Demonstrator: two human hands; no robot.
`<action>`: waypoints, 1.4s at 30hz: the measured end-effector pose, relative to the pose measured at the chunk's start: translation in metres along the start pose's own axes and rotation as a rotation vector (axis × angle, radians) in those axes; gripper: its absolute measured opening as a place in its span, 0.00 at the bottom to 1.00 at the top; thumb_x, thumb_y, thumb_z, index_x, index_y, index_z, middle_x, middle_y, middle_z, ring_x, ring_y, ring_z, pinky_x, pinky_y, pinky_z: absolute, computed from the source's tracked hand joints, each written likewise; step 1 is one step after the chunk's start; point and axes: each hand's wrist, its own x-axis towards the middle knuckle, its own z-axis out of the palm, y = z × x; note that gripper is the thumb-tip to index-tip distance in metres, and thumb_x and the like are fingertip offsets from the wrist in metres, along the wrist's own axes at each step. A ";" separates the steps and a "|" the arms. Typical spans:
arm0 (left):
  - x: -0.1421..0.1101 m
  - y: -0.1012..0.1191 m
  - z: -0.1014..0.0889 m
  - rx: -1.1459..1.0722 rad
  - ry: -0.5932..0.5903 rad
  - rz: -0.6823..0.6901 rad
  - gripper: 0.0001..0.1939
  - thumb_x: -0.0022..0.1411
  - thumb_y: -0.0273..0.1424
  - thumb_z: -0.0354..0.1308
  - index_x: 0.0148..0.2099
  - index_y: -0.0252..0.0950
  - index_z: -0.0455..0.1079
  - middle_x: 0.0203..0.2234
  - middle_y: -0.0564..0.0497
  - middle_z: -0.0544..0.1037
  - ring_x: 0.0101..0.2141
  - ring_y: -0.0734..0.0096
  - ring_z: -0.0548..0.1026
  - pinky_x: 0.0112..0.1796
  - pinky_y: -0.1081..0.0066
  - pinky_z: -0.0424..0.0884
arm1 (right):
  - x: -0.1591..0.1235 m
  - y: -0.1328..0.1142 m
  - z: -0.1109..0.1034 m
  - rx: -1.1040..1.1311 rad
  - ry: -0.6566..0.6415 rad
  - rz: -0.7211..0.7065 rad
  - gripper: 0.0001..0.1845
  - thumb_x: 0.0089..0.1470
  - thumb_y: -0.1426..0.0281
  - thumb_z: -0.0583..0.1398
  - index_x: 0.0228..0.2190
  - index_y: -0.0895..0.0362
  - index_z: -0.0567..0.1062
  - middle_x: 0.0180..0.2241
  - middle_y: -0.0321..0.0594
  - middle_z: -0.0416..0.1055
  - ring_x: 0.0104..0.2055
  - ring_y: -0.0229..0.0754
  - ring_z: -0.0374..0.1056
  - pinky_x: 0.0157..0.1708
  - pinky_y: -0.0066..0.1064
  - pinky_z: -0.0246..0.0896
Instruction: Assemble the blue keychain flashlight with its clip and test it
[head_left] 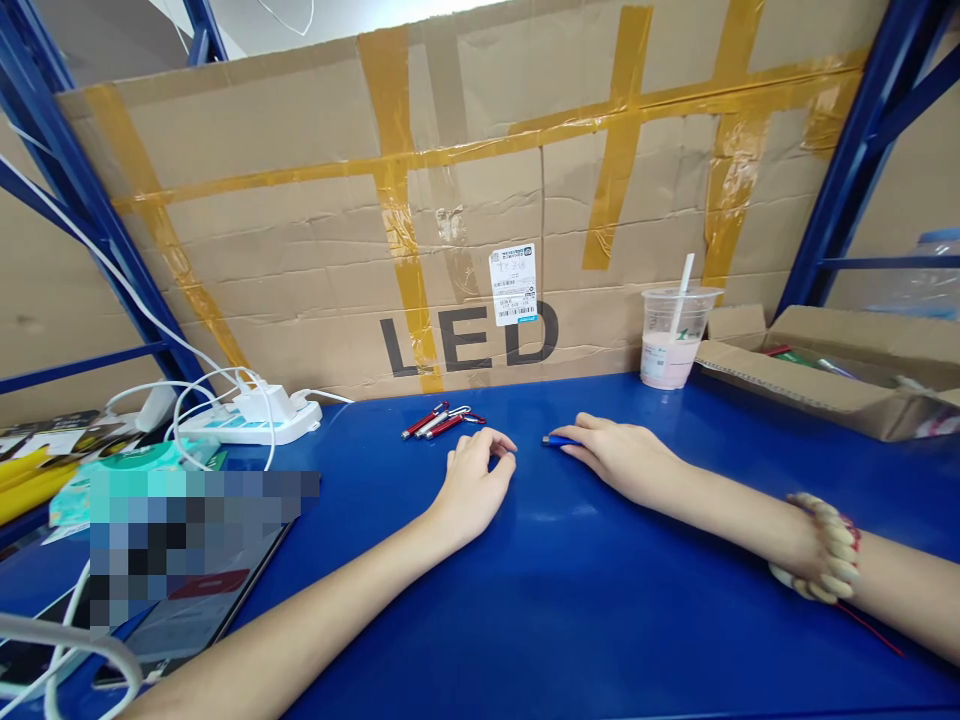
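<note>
My left hand [474, 482] rests on the blue tabletop [570, 600] with its fingers curled loosely inward; nothing shows in it. My right hand [619, 455] lies palm down a little to its right. Its fingers are closed over a small blue pen-like object [556, 440] whose tip sticks out to the left. Just beyond my left hand lie a few small red and silver keychain lights [442, 421] in a loose bunch. A beaded bracelet [821, 548] sits on my right wrist.
A taped cardboard sheet marked LED [465, 220] stands along the back. A plastic cup with a straw [673, 338] and an open cardboard box [832, 375] are at the right. A power strip with white cables [251, 415], packets and a tablet [187, 610] crowd the left.
</note>
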 end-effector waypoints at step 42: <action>-0.004 -0.007 -0.002 0.457 -0.118 0.287 0.10 0.60 0.33 0.42 0.43 0.41 0.59 0.43 0.50 0.67 0.43 0.64 0.63 0.45 0.62 0.57 | -0.013 -0.018 -0.008 0.208 -0.042 -0.360 0.19 0.57 0.69 0.46 0.48 0.54 0.67 0.42 0.44 0.69 0.42 0.43 0.66 0.41 0.35 0.61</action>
